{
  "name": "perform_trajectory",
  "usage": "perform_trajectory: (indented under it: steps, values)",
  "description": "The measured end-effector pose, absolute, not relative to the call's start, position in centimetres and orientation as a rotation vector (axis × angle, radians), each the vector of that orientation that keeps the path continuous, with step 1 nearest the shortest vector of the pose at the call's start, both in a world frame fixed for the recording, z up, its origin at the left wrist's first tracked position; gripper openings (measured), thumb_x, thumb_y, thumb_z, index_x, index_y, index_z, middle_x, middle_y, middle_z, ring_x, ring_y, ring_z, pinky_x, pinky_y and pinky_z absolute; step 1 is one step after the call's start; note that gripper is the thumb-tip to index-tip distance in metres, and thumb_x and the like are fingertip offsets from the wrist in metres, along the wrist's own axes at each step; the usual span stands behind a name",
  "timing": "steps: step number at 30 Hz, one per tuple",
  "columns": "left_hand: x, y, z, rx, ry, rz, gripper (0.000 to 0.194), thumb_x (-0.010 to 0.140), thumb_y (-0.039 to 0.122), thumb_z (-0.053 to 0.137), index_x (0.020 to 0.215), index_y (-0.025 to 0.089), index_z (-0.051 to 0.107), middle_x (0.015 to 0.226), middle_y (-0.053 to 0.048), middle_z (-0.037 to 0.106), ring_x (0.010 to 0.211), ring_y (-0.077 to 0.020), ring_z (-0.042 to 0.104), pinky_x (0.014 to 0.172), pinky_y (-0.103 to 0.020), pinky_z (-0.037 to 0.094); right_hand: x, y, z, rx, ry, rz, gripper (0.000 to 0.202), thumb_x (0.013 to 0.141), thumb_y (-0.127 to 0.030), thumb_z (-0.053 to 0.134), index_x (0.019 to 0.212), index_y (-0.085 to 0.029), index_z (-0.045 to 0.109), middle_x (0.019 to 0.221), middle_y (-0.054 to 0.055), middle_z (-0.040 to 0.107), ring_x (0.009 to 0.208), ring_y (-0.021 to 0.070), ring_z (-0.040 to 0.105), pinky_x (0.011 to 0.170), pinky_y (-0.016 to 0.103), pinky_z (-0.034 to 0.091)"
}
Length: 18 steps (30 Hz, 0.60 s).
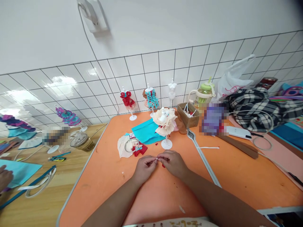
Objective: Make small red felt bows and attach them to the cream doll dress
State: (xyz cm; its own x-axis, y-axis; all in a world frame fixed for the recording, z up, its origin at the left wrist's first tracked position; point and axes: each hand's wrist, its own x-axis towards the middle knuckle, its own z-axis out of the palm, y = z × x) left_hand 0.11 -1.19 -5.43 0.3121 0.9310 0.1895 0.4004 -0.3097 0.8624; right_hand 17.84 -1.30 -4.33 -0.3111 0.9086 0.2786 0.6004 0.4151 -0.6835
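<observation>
My left hand [145,168] and my right hand [173,163] meet fingertip to fingertip over the orange table [113,195]. Both are closed in a pinch on a tiny white piece [156,159], too small to make out. A bit of red paper [163,165] shows under my right fingers. Just beyond them stands a miniature dress form [163,117] in a ruffled cream paper dress [165,128]. To its left lie turquoise crepe paper [145,132], a cream paper piece [122,147], red scraps [141,150] and a pale ring-shaped roll [132,145].
Along the wall stand a red-dressed form [127,100], a turquoise-dressed form [151,97] and a bare form [172,91]. A wooden box [189,119], a green-lidded bottle [204,94] and a phone [238,132] are at right. Another person's hand [5,177] rests on blue paper at far left.
</observation>
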Motion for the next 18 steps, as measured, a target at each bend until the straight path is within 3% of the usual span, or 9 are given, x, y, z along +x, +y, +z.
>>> perform_trajectory:
  steps: [5, 10, 18]
  values:
    - [0.3, -1.3, -5.2, 1.814, 1.232, 0.955, 0.023, 0.083, 0.028, 0.053, 0.08, 0.016, 0.073, 0.07, -0.005, 0.068, 0.065, -0.0136, 0.061, 0.062, -0.022, 0.048, 17.8, -1.9, -4.4, -1.295, -1.955, 0.574, 0.028, 0.085, -0.029, 0.055, 0.113, -0.024, 0.062, 0.084, 0.0, 0.067, 0.069, 0.0122, 0.058, 0.067, 0.025, 0.039]
    - [0.4, -1.3, -5.3, 1.844, 1.193, 0.94, 0.024, 0.084, 0.028, 0.052, 0.08, 0.016, 0.073, 0.068, -0.005, 0.066, 0.064, -0.0133, 0.06, 0.061, -0.022, 0.047, 17.5, -2.3, -4.3, -1.316, -2.034, 0.461, 0.014, 0.085, -0.027, 0.054, 0.086, -0.024, 0.067, 0.08, -0.001, 0.066, 0.07, 0.0124, 0.057, 0.065, 0.025, 0.035]
    - [0.4, -1.6, -5.3, 1.895, 1.208, 0.929, 0.024, 0.084, 0.027, 0.052, 0.078, 0.016, 0.072, 0.067, -0.004, 0.066, 0.061, -0.0124, 0.059, 0.059, -0.021, 0.045, 17.4, -2.7, -4.1, -1.349, -1.97, 0.525, 0.016, 0.086, -0.03, 0.052, 0.09, -0.024, 0.066, 0.086, -0.001, 0.067, 0.065, 0.0101, 0.057, 0.061, 0.023, 0.036]
